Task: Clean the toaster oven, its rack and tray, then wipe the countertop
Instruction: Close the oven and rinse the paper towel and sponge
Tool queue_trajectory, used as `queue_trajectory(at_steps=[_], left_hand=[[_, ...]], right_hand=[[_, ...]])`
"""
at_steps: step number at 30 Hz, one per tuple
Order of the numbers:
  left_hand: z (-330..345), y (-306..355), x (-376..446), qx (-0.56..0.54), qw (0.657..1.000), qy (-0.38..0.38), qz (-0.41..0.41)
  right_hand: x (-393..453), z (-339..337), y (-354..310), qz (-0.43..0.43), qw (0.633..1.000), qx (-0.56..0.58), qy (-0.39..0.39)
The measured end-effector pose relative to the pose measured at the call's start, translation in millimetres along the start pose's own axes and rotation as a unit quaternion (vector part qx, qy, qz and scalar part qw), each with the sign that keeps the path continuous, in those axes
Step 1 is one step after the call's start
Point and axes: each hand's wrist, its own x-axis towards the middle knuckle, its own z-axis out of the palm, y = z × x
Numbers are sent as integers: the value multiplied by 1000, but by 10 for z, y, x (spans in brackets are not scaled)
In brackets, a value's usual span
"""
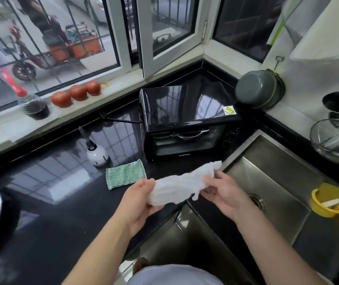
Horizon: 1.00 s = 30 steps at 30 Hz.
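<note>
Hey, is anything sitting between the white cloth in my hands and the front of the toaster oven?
Nothing visible blocks it. The white cloth, held by the left hand and right hand, hangs just in front of the toaster oven, whose door is closed. The green sponge and spray bottle sit off to the left.

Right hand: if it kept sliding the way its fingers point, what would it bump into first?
The right hand points left along the white cloth it pinches, so it would probably meet the left hand gripping the other end. Depth is hard to judge, but both hold the same cloth.
</note>
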Motion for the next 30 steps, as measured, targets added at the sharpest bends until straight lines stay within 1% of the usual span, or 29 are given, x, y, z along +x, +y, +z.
queue_trajectory(at_steps=[3,4,5,6,7,8,9,10,11,12,13,14,15,16,17,18,19,20,21,22,23,24,25,26,27,28,30], left_hand=[[100,-56,29,-24,998,43,-39],[130,-80,57,-29,997,56,-44],[158,-96,75,-36,996,68,-49],[197,-101,78,-45,995,78,-53],[240,-99,92,-61,993,84,-59],[288,-90,92,-85,990,88,-63],[346,-64,94,-128,986,87,-67],[398,-34,90,-174,979,74,-72],[440,-2,81,-204,974,57,-76],[486,19,88,-216,973,34,-76],[508,30,78,-202,977,12,-70],[542,52,81,-186,981,-9,-62],[579,64,70,-165,985,-22,-49],[620,61,64,-140,989,-17,-32],[671,62,73,-124,992,-10,-19],[747,63,60,-111,994,-12,-5],[826,72,85,-101,995,-16,5],[904,99,106,-96,995,-30,12],[953,134,130,-92,995,-43,16],[998,197,162,-90,994,-57,21],[1008,261,177,-79,995,-61,28],[990,328,216,-46,997,-50,46],[954,406,227,15,997,-14,78],[864,471,281,85,987,46,126],[772,537,348,152,967,107,171],[680,595,422,204,945,156,204],[543,713,576,287,906,211,230]], right_hand=[[63,-21,-12,-44,994,-70,72],[78,-23,-28,-69,982,-131,113],[84,-15,-31,-100,959,-212,157],[77,2,-26,-139,923,-293,206],[55,25,-34,-187,892,-339,235],[-8,73,-29,-253,868,-366,219],[-62,106,-6,-312,847,-399,160],[-99,141,59,-352,814,-458,59],[-157,166,125,-366,755,-542,-53],[-188,131,168,-362,690,-610,-141],[-190,75,209,-369,663,-626,-179],[-164,20,158,-387,692,-589,-156],[-169,-30,76,-387,770,-497,-101],[-180,-59,-31,-351,846,-397,-59],[-150,-95,-113,-277,903,-321,-63],[-135,-80,-178,-196,935,-272,-113],[-123,-33,-237,-153,936,-270,-166],[-101,17,-245,-150,926,-291,-188],[-68,70,-244,-175,921,-302,-171],[-2,96,-330,-204,926,-290,-126],[104,68,-434,-233,930,-275,-66],[247,2,-615,-272,922,-277,4],[423,-106,-806,-312,902,-287,87],[624,-221,-1042,-351,863,-319,172],[830,-338,-1274,-389,812,-374,221],[1029,-448,-1437,-401,758,-458,234],[1294,-461,-1537,-362,657,-632,198]])
